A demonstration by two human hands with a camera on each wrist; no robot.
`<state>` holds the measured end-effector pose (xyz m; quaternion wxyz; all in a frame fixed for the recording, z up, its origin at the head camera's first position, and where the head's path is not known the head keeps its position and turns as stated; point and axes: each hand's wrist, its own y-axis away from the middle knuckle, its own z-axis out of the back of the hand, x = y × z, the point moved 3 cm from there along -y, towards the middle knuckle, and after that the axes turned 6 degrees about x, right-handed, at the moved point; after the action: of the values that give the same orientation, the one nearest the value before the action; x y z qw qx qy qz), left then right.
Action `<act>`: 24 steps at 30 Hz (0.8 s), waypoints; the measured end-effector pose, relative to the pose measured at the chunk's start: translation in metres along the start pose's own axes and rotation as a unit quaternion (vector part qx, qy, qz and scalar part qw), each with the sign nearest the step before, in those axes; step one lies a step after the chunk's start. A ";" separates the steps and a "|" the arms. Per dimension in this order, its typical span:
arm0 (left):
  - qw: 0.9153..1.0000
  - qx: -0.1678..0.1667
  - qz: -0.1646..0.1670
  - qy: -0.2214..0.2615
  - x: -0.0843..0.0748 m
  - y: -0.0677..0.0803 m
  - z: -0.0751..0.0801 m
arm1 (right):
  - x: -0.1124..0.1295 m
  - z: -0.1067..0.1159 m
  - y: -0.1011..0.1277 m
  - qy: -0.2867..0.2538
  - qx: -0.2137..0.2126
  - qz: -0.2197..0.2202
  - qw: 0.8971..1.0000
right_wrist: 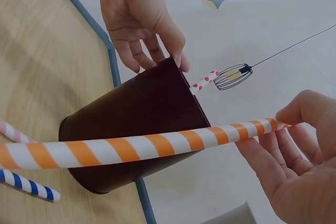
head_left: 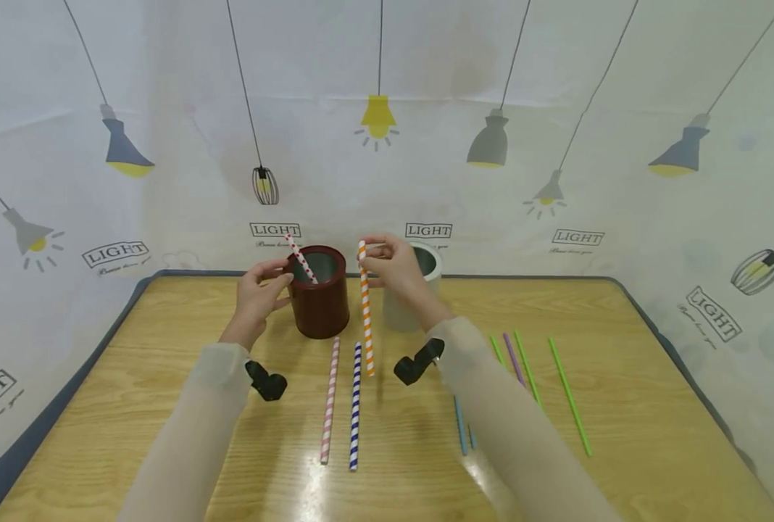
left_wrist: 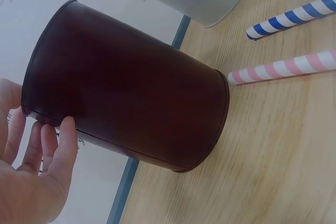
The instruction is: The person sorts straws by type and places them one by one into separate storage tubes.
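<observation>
Orange-striped straw [head_left: 365, 312]: I held it upright by its top end, just right of the dark red cup [head_left: 318, 293], with its lower tip above the worktop [head_left: 622, 348] near the lying straws.
Step in hand: I judged I was carrying this straw toward the cup's mouth, where a red-and-white straw [head_left: 301, 259] already leaned inside.
Next move: as I judged it, the lower tip needed lifting clear of the rim, then swinging left over the opening before I let go.
Right hand [head_left: 393, 264]: narrow, with thumb and fingertips pinching the straw's top and the other fingers loosely bent.
Left hand [head_left: 259, 290]: fingertips touched the cup's upper wall near the rim and steadied it; the fingers were fairly straight, not wrapped round.
Grey cup [head_left: 419, 286]: it stood behind my right hand, near the dark red one.
Lying straws: a pink-striped straw [head_left: 330, 399] and a blue-striped straw [head_left: 355, 406] lay side by side in front of the cup; the green straws [head_left: 569, 406] lay well apart to the right.
</observation>
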<state>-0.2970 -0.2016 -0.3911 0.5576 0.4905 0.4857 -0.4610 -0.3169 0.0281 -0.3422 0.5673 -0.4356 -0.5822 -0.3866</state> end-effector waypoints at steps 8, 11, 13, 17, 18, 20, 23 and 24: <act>1.000 -0.001 0.003 0.002 0.002 0.000 -0.001 | 0.018 -0.001 -0.015 0.002 -0.027 0.010 1.000; 1.000 -0.001 0.003 0.002 0.000 0.000 -0.001 | 0.026 0.000 -0.023 0.008 -0.038 0.030 0.999; 1.000 -0.002 0.003 0.003 -0.001 0.000 -0.002 | 0.032 0.000 -0.028 0.014 -0.046 0.046 0.998; 1.000 -0.001 0.004 0.006 -0.002 0.000 -0.002 | 0.045 -0.001 -0.033 0.024 -0.068 0.077 0.994; 1.000 -0.001 0.005 0.006 -0.002 0.000 -0.002 | 0.048 -0.002 -0.034 0.026 -0.072 0.083 0.994; 1.000 -0.001 0.005 0.005 -0.002 0.000 -0.002 | 0.052 -0.003 -0.037 0.030 -0.082 0.092 0.992; 1.000 -0.003 0.006 0.005 -0.001 0.000 -0.001 | 0.058 -0.006 -0.041 0.033 -0.093 0.107 0.989; 1.000 -0.004 0.007 0.006 -0.001 0.000 0.000 | 0.060 -0.007 -0.042 0.034 -0.097 0.113 0.988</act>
<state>-0.2969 -0.2013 -0.3903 0.5599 0.4945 0.4870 -0.4526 -0.3529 0.0120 -0.2805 0.5822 -0.5380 -0.4695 -0.3889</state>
